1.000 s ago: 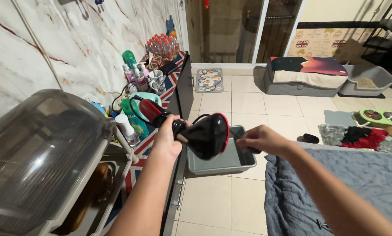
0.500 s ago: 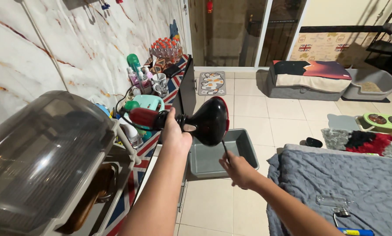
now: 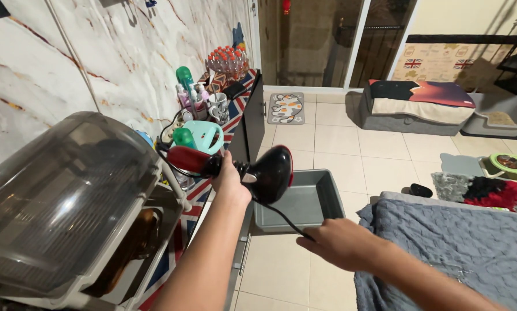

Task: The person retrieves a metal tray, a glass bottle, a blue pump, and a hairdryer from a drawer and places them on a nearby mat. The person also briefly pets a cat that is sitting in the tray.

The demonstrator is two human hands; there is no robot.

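A domed grey cover [image 3: 57, 196] fills the lower left of the frame, at the desk [image 3: 212, 190] edge under the marble wall. Behind it, upper left of centre, stand a mint jug [image 3: 203, 136], a green bottle [image 3: 184, 76] and a pack of red-capped bottles [image 3: 228, 61] (labels too small to tell). At centre the left hand [image 3: 230, 179] is wrapped tight around a black-and-red steamer [image 3: 258, 168], held over the desk edge. Its cord [image 3: 287, 222] runs to the right hand [image 3: 340, 242], fingers loosely curled on it. Open tiled floor [image 3: 333, 138] lies beyond, with a grey tray [image 3: 327, 196] below the steamer; a grey blanket [image 3: 460, 247] covers the lower right.
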